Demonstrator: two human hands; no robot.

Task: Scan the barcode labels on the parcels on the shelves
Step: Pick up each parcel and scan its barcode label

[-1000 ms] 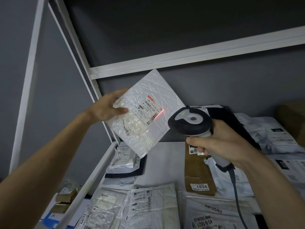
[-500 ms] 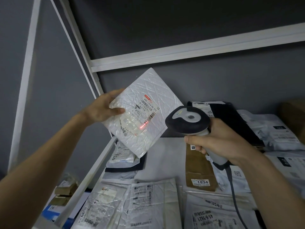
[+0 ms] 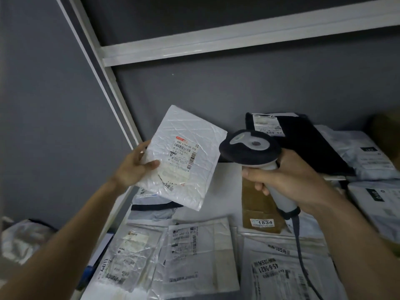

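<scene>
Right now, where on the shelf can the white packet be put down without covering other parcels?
One bare white patch of shelf shows, between the held white packet and the brown parcel, behind the front mailers. The right side is crowded with grey bags.

White padded parcel [image 3: 184, 154] held tilted above the shelf's left edge, barcode label [image 3: 184, 158] facing up (creased wrapping), barcode scanner [image 3: 257, 161] just right, head aimed at it
</scene>
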